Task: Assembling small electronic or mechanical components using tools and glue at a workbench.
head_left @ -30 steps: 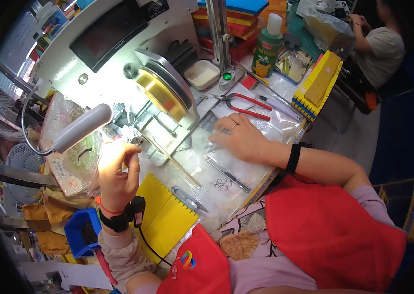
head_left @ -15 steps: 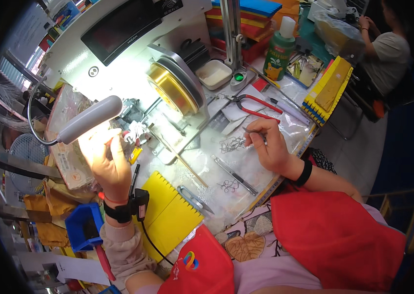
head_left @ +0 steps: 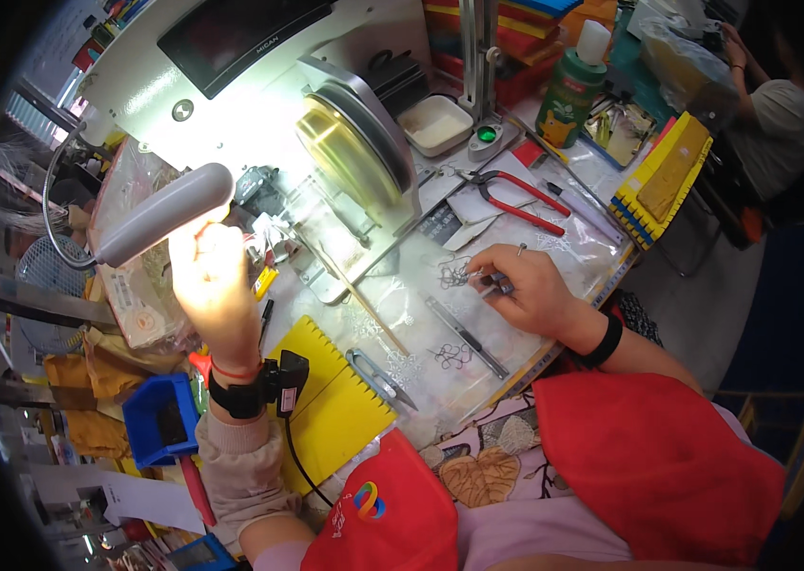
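My left hand (head_left: 215, 290) is raised under the white lamp (head_left: 169, 214), its fingers curled together. Glare washes out the fingertips, so anything pinched there cannot be made out. Lower on the right, my right hand (head_left: 530, 290) is closed around a slim dark metal tool (head_left: 499, 284); its kind is mostly hidden by the fingers. Those fingertips reach the edge of a small heap of thin bent wire pieces (head_left: 454, 273). A second little heap of wire pieces (head_left: 451, 356) lies nearer to me, beside a pen-like tool (head_left: 467, 336).
A white machine with a yellow wheel (head_left: 350, 157) stands behind the work area. Red-handled pliers (head_left: 526, 205), a green bottle (head_left: 568, 95) and yellow ridged trays (head_left: 659, 186) are at right. At left are a yellow board (head_left: 331, 404) and a blue bin (head_left: 159, 419). Another person sits far right.
My right hand has lowered toward the farther wire heap, and the tool has turned within it. My left hand's fingers have curled in under the lamp. The view has shifted slightly.
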### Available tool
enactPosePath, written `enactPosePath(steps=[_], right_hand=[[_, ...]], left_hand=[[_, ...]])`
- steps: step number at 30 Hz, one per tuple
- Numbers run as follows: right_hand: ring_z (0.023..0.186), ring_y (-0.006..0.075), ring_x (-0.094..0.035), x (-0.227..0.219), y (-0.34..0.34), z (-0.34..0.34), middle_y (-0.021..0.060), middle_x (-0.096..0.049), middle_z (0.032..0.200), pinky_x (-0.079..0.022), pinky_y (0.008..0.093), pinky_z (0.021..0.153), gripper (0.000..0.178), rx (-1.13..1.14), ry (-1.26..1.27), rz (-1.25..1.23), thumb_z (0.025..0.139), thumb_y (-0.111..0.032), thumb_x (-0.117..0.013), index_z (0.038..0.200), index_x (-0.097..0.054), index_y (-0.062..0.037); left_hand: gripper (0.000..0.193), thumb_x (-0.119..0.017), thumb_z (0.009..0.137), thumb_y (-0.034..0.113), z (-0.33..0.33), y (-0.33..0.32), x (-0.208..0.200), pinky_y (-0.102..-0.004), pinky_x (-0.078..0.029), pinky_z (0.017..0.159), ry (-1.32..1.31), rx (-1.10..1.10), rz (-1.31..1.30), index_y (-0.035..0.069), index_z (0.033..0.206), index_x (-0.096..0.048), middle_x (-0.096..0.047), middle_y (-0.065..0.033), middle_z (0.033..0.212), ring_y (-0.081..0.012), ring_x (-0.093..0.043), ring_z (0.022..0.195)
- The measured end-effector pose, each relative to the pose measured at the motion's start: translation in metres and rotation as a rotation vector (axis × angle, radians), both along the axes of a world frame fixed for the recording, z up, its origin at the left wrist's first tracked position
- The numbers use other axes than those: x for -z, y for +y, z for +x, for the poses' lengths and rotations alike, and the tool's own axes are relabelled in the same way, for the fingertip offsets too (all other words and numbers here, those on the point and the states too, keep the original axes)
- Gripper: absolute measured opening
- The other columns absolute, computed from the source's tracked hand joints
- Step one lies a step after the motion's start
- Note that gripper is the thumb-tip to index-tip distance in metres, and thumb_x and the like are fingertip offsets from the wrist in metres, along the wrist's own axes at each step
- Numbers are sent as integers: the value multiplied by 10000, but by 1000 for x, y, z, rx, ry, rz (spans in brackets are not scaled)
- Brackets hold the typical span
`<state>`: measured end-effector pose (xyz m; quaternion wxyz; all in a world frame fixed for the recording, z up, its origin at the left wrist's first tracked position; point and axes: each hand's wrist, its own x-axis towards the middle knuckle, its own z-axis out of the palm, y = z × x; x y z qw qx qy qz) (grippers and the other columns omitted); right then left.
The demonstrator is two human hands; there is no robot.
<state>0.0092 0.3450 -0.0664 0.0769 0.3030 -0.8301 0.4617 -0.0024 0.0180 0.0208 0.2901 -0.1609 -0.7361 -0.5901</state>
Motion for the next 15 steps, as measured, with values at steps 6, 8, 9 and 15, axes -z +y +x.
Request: enactPosePath(steps=[6,8,9,15], right_hand=[[758,264,-680,2,-1,-1,93,-673,854,-518,332,669,207,-30,25,47,767,-35,-674,965,-629,-75],[760,265,-680,2,-1,-2,94,-674,858,-518,333,669,204,-35,22,70,768,-36,-672,963,-628,-74],[762,266,-681,2,-1,-2,95,-675,861,-519,335,670,201,-40,21,93,769,-37,-671,961,-627,-72],[763,267,-681,4,-1,-4,93,-675,861,-519,335,671,195,-53,-14,80,767,-32,-668,953,-626,-72]], left_hand=[[137,-686,780,-64,3,16,-8,-259,-372,638,123,-358,-500,34,833,-607,-519,-32,864,-125,-419,677],[134,-687,779,-65,1,12,-7,-258,-374,638,165,-361,-548,33,826,-607,-521,-34,870,-125,-423,679],[132,-688,778,-65,1,11,-6,-257,-375,637,208,-364,-595,31,819,-608,-523,-36,876,-124,-426,682],[127,-689,784,-67,0,13,-3,-235,-366,609,144,-324,-478,26,814,-608,-519,-45,886,-109,-432,692]])
